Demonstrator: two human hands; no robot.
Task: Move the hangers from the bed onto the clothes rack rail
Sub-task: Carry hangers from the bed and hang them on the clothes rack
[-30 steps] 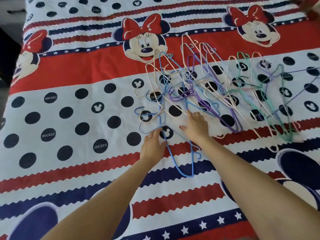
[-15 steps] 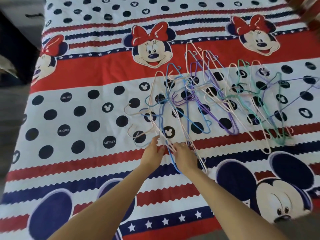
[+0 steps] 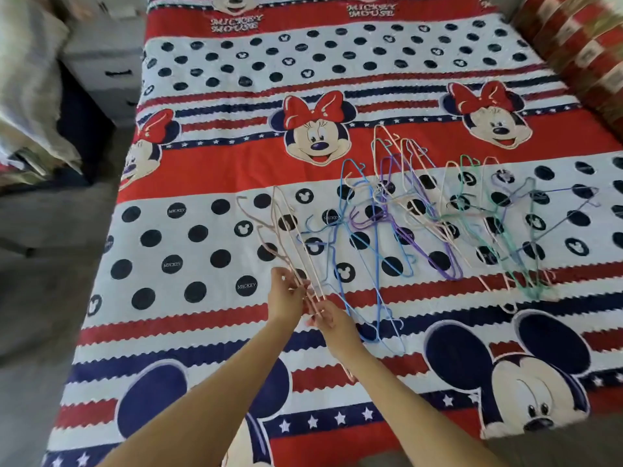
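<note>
Hangers (image 3: pixel 421 214) lie in a tangled heap across the right half of the frame, spread over the bed (image 3: pixel 202 136) with its red, white and navy cartoon-mouse cover. Blue, purple, green and pale pink wire shapes overlap each other there, hooks pointing every which way. From the head view, both bare arms reach up from the bottom edge and meet at centre frame. Left hand (image 3: pixel 286 296) has its fingers curled, pinching the lower ends of a few pink hangers (image 3: pixel 281 230), which fan up and left from the grip, hooks toward the upper left. Right hand (image 3: pixel 332 320) sits just below and right of it, touching the same pink bunch, fingers bent around the wires. A blue hanger (image 3: pixel 357 264) lies just right of the two hands, flat on the cover. At upper left, beside the bed, stands a grey drawer unit (image 3: pixel 104 69); a red patterned cushion (image 3: pixel 580 45) fills the upper right corner.
</note>
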